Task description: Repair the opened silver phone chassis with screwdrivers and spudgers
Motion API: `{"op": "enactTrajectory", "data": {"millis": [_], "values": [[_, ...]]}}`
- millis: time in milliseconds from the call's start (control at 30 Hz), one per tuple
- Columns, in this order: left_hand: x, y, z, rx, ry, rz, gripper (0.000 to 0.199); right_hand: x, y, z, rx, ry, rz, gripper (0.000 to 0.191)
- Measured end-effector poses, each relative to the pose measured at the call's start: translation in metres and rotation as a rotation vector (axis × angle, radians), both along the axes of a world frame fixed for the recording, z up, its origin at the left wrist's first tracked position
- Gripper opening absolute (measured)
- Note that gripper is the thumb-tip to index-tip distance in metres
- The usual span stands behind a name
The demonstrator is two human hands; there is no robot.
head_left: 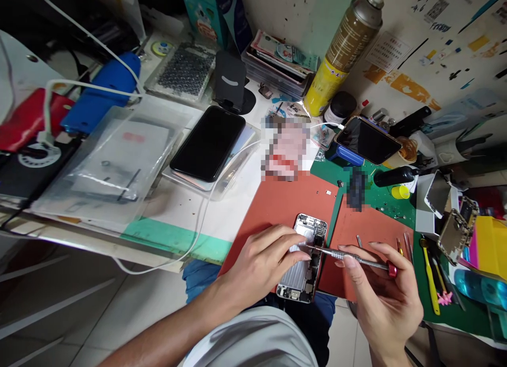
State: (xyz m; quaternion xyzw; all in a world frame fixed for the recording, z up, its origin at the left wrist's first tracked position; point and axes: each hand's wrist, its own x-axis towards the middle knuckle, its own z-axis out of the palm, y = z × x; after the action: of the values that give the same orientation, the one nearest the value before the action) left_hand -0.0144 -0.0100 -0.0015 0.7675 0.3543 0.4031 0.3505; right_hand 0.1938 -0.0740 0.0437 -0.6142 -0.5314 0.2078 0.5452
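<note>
An opened phone housing [295,274] with its inner parts bare lies at the near edge of a red-brown mat [273,203]. My right hand [382,293] holds a thin metal screwdriver [352,257] with a red end cap, pinched between thumb and fingers. The driver lies nearly flat and points left, its tip over the middle of the housing. My left hand [267,259] reaches across the housing from the left, thumb and fingertips close together near the tip. What those fingertips hold, if anything, is too small to make out.
To the left are a black phone [209,143] and plastic bags [114,161], with a white cable crossing the table. A spray can [344,50] and a propped phone [368,140] stand behind. Tweezers and a yellow tool [430,277] lie on the green mat at right.
</note>
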Motion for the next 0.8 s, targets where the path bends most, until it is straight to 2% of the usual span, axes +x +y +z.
{"op": "enactTrajectory", "data": {"millis": [100, 200, 333, 433, 600, 800], "values": [[0.000, -0.002, -0.001, 0.036, -0.002, 0.098, 0.013, 0.004, 0.006, -0.002, 0.049, -0.090, -0.047, 0.050], [0.002, -0.003, -0.005, 0.120, 0.075, 0.125, 0.016, 0.007, 0.017, -0.004, 0.110, -0.243, -0.071, 0.060], [0.007, -0.003, -0.012, 0.242, 0.245, 0.134, 0.026, 0.008, 0.039, -0.001, 0.162, -0.470, 0.076, 0.066], [0.011, -0.003, -0.015, 0.260, 0.368, 0.137, 0.034, 0.007, 0.050, 0.003, 0.182, -0.602, 0.146, 0.068], [0.017, -0.006, -0.018, 0.260, 0.507, 0.112, 0.047, 0.008, 0.056, 0.007, 0.153, -0.682, 0.196, 0.068], [0.019, -0.009, -0.017, 0.286, 0.570, 0.091, 0.047, 0.008, 0.058, 0.008, 0.119, -0.710, 0.222, 0.061]]}}
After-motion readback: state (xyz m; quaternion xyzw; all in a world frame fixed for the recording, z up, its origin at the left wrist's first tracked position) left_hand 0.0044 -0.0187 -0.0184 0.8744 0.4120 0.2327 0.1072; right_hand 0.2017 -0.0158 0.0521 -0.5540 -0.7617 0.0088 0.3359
